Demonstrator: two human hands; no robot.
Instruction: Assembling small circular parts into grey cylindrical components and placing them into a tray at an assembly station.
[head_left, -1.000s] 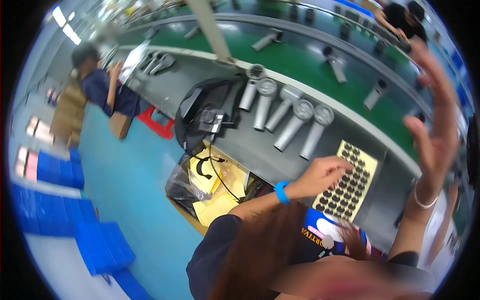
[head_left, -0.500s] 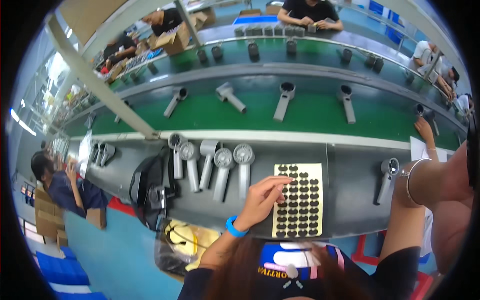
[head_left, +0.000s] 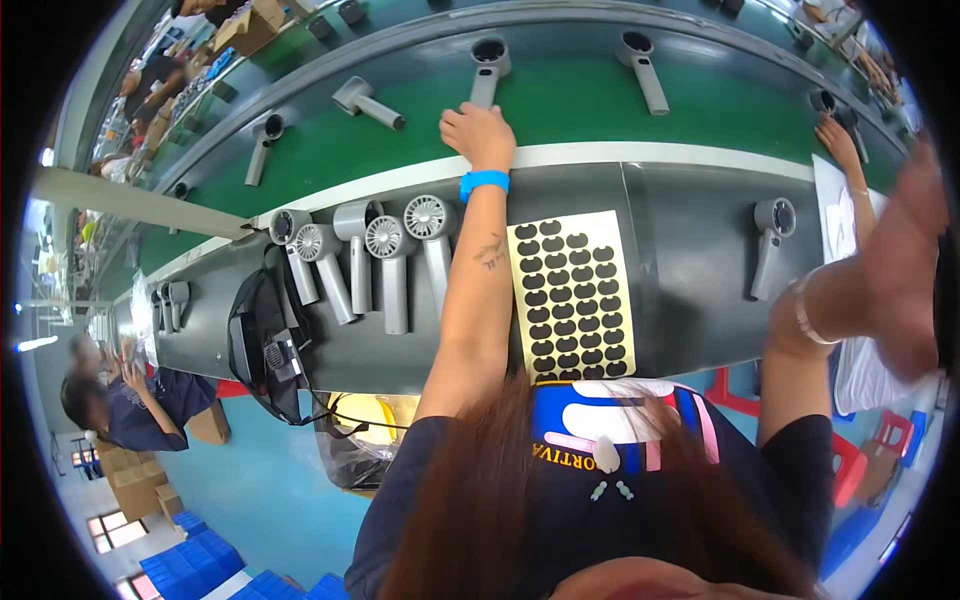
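Observation:
My left hand (head_left: 480,137), with a blue wristband, reaches over the green belt. Its fingers curl over the lower handle of a grey handheld fan (head_left: 489,62), whose round head points away from me. Close to the right rim, my right hand (head_left: 900,270) is raised in front of the bench, a bracelet at its wrist; its fingers are blurred. Between my arms lies a pale yellow sheet (head_left: 622,300) with rows of black oval stickers. Several grey handheld fans (head_left: 388,240) are grouped to the left of my left forearm. Another fan (head_left: 772,225) lies at the right of the bench.
More fans, one of them tilted (head_left: 368,103), are spaced along the green belt (head_left: 570,120). A black bag (head_left: 255,340) hangs over the bench's left front edge. A co-worker's hand (head_left: 838,140) touches a fan at the far right, and another person (head_left: 130,405) sits at the left.
My left hand has left the sticker sheet and moved forward to a fan on the belt. The view has tipped downward and shifted. My right hand has come further into view at the right.

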